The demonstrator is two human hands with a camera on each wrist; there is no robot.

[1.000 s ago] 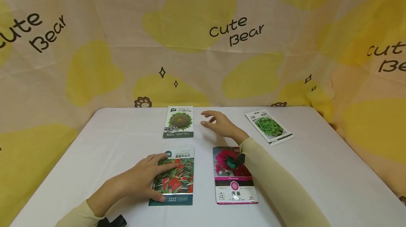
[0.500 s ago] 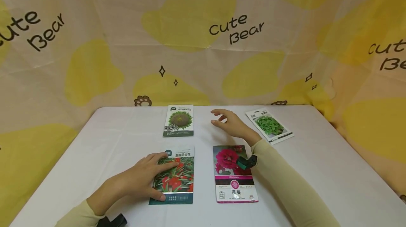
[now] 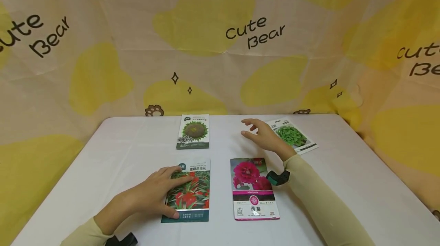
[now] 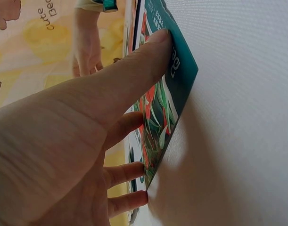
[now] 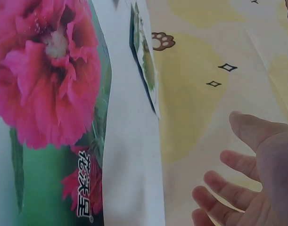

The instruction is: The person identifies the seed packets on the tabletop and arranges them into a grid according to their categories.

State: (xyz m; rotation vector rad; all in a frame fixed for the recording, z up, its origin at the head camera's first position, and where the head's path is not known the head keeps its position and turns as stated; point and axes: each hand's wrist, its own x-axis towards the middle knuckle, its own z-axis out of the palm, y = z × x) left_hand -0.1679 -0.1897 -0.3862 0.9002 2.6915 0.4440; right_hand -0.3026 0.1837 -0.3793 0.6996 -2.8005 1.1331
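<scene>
My left hand (image 3: 151, 190) rests on a seed packet with red flowers (image 3: 192, 196), fingers spread over its left side. In the left wrist view the thumb (image 4: 148, 52) lies on the packet's dark green end, and the other fingertips touch its face near one edge. Above the table's far side hovers my right hand (image 3: 262, 135), holding nothing, its fingers loosely bent. It partly covers a green-leaf seed packet (image 3: 292, 136) lying tilted at the back right. Below its wrist lies a pink hollyhock seed packet (image 3: 249, 177); the right wrist view shows its bloom (image 5: 49, 70) up close.
A sunflower seed packet (image 3: 194, 130) lies at the back, left of the middle. All the packets lie on a white-covered table (image 3: 113, 154). Behind its far edge hangs a yellow patterned cloth (image 3: 206, 20) with printed words.
My right hand has moved rightward, away from the sunflower packet and toward the green-leaf packet, uncovering more of the hollyhock packet. The left hand and all the packets have stayed in place.
</scene>
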